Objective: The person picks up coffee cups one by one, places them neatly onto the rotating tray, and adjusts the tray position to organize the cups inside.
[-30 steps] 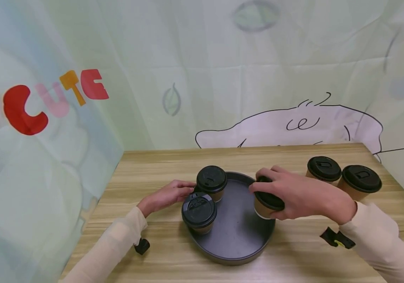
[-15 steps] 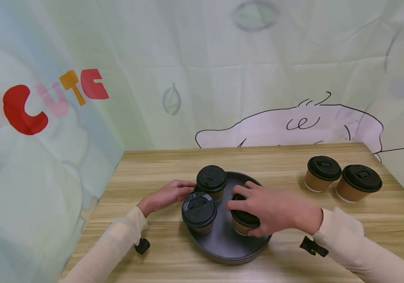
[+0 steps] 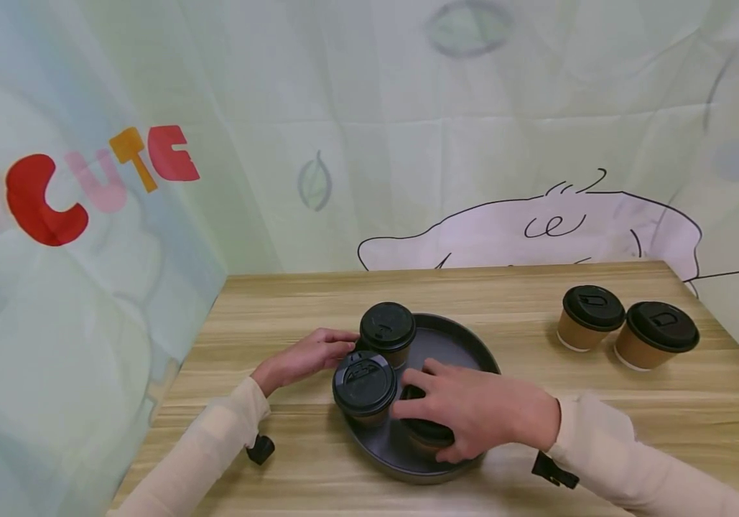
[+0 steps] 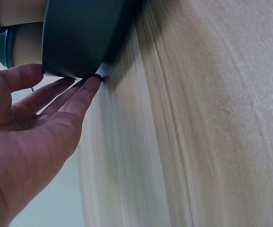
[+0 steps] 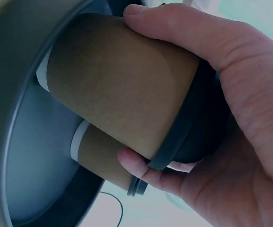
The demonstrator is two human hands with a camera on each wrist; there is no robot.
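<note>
My right hand (image 3: 479,406) grips a brown paper coffee cup (image 5: 122,80) with a black lid, low over the front part of a round dark tray (image 3: 449,348). Thumb and fingers reach over the lid and down the cup's sides, hiding much of it in the head view. Two more lidded coffee cups stand on the tray's left side, a back one (image 3: 387,327) and a front one (image 3: 364,386). My left hand (image 3: 307,360) is at the tray's left edge. In the left wrist view its extended fingers touch the tray's outer wall (image 4: 79,42), thumb near the rim.
On the wooden table (image 3: 298,294), two further lidded coffee cups stand at the back right, a left one (image 3: 591,316) and a right one (image 3: 656,334). A printed curtain (image 3: 317,108) hangs behind the table and along its left side.
My right hand has carried its cup leftward and toward the front, from the tray's right edge to beside the front left cup. The left hand and the other cups stay where they were.
</note>
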